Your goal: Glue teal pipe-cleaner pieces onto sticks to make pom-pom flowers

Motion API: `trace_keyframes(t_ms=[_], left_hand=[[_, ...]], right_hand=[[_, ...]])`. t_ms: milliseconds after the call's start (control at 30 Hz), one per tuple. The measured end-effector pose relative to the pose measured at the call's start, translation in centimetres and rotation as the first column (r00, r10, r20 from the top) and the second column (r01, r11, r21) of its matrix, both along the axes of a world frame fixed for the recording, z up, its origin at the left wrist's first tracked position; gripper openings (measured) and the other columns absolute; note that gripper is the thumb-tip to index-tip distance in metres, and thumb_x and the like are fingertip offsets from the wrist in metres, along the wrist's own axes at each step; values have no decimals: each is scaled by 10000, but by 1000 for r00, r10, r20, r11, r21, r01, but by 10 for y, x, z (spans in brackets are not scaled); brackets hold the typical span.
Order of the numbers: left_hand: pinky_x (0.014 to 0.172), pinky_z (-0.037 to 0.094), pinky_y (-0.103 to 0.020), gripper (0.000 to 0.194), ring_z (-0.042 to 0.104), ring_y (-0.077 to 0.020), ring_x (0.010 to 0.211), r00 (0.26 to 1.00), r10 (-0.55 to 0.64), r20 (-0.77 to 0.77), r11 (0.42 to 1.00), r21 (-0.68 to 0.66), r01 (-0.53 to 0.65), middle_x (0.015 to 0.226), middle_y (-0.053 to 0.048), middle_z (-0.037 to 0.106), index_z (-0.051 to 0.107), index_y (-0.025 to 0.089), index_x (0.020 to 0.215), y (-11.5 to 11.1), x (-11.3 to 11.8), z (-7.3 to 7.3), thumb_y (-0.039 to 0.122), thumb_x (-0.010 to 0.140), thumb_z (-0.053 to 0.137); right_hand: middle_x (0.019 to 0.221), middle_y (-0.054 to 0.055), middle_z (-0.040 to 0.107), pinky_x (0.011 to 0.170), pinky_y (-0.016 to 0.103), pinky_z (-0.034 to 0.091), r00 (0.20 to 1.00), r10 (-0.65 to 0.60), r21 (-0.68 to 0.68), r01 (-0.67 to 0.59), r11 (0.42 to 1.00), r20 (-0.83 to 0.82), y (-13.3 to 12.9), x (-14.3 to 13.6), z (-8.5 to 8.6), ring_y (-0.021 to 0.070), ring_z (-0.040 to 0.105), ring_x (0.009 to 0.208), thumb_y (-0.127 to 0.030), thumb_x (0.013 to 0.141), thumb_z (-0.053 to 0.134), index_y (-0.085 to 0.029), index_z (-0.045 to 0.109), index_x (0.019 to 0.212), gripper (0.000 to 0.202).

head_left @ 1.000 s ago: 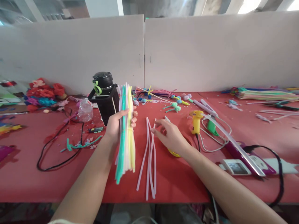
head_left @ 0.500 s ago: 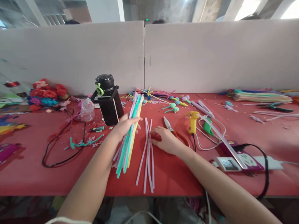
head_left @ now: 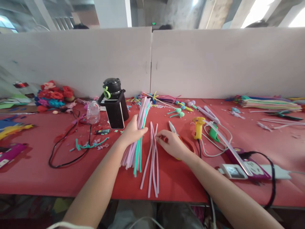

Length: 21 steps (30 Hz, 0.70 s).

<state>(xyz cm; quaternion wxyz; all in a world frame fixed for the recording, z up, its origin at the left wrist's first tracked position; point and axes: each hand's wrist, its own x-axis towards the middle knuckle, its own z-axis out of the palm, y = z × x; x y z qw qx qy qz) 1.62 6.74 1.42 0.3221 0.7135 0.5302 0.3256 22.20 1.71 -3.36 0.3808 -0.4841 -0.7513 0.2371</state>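
Observation:
My left hand (head_left: 133,131) is closed round a bundle of fuzzy pipe cleaners (head_left: 130,157), mostly lilac with a few green ones. The bundle leans away from me, its upper ends beside the black holder. To its right, several loose lilac pipe cleaners (head_left: 150,171) lie fanned out on the red table. My right hand (head_left: 170,143) rests palm down beside them, its thumb and fingers curled in a pinch at their upper part. Scissors (head_left: 188,144) with orange handles lie just behind that hand, which partly covers them.
A yellow glue gun (head_left: 198,127) and a power strip (head_left: 256,168) with cables are at the right. At the left stand a black holder with a bottle (head_left: 113,109) and a clear plastic cup (head_left: 92,113). A pale partition (head_left: 95,60) closes off the back.
The bundle in my left hand has turned, so its lilac side faces me and the yellow ones no longer show. My right hand stays by the loose pipe cleaners. The view has shifted slightly.

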Motion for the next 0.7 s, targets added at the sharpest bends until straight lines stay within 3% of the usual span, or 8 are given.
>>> trace_keyframes(t_ms=[67,167,267,400,533,633,700], left_hand=[[1003,509,-411,523,672,-309,1134,999,-20,-27,998,55,21,1231,-117,681,541,174,1293,-4,2,3,316,821,718],[995,517,-422,423,687,-320,1120,994,-95,-55,993,64,98,1187,-108,720,606,180,1243,-21,4,10,353,865,683],[1123,457,-451,543,602,-345,1319,986,-101,-133,993,44,108,1423,-150,632,549,177,1402,-54,-4,16,392,913,644],[1158,441,-462,594,540,-344,1409,943,1,-334,998,65,22,1536,-142,550,475,203,1517,-101,-50,10,451,982,545],[1053,534,-470,547,626,-365,1313,821,110,-560,991,122,-50,1447,-141,634,529,190,1482,-129,-118,3,410,986,464],[1005,568,-421,506,695,-349,1211,742,198,-640,965,260,-33,1359,-149,694,605,147,1397,-138,-154,12,335,960,432],[888,612,-405,480,738,-355,1113,713,272,-646,927,375,-14,1269,-160,737,631,130,1340,-142,-158,26,345,952,449]], right_hand=[[892,62,724,768,367,519,999,-4,-4,4,1000,-34,1,-1,0,210,659,797,-221,927,553,-205,650,875,111],[880,61,721,746,368,523,998,-1,-19,0,1000,-61,1,-2,0,214,661,790,-250,918,556,-209,648,868,112],[877,69,721,744,377,526,997,17,-36,-19,999,-70,0,-1,0,217,659,779,-283,921,552,-196,657,877,143],[892,69,722,756,374,525,995,31,-31,-34,999,-91,-2,1,0,211,654,785,-312,932,546,-189,660,886,174],[881,60,722,731,348,523,992,54,3,-55,999,-114,0,0,-4,195,650,761,-328,930,553,-196,654,874,175],[878,64,724,737,334,525,990,72,32,-68,997,-125,3,-2,-6,194,662,780,-303,928,544,-192,663,870,173],[892,69,733,746,330,527,990,66,32,-63,998,-124,4,-4,-8,197,672,794,-282,928,544,-188,674,882,167]])
